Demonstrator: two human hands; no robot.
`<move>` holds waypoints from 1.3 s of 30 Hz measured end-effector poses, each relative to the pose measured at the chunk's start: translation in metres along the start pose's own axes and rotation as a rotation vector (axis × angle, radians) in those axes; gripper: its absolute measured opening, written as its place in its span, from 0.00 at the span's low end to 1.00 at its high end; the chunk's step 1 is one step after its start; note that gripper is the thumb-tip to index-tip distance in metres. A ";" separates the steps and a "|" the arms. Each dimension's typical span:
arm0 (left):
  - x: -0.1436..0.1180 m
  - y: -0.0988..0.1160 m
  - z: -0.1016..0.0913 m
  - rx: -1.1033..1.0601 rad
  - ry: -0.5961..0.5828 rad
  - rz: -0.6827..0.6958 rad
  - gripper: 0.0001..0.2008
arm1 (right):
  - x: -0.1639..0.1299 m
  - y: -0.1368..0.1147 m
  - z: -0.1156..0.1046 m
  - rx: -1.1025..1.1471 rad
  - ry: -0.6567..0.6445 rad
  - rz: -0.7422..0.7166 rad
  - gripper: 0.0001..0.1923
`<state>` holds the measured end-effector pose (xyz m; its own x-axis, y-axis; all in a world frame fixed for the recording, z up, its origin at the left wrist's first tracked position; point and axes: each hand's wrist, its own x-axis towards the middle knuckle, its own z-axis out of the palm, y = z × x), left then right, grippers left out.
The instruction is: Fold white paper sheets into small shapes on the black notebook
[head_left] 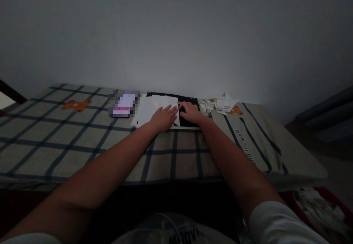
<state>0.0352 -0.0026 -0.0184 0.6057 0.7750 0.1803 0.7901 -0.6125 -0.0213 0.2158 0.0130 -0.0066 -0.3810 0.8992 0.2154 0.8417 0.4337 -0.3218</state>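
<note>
White paper sheets point(145, 111) lie in a loose, overlapping stack on a dark flat board point(189, 123) with small pale marks along its far edge. My left hand point(165, 118) rests flat on the top sheet, its fingers spread and holding nothing. Just right of it, my right hand point(190, 112) lies over the board with fingers bent. Its index fingertip and thumb are apart, close to the sheet's right edge; whether they touch the paper I cannot tell. Beside this hand sits a pile of white paper scraps point(219, 104).
A phone point(125, 104) with a blurred, lit screen lies left of the sheets. Checked cloth point(82, 133) with orange bear prints covers the table, which backs onto a grey wall point(176, 34). Below the right edge stands a red container point(328, 196) holding pale scraps.
</note>
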 end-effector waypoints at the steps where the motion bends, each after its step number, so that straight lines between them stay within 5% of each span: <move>1: 0.000 0.000 0.000 0.001 0.000 0.002 0.24 | 0.002 0.000 0.001 -0.008 0.002 0.012 0.17; 30: 0.000 0.001 -0.003 0.001 -0.012 -0.002 0.24 | 0.004 0.003 0.004 -0.019 0.016 -0.022 0.24; 39: -0.002 0.001 -0.003 0.005 0.013 0.017 0.24 | 0.010 0.009 0.005 0.073 -0.009 0.072 0.15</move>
<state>0.0348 -0.0051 -0.0159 0.6178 0.7623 0.1928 0.7802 -0.6248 -0.0296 0.2174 0.0265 -0.0122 -0.3241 0.9285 0.1812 0.8368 0.3707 -0.4029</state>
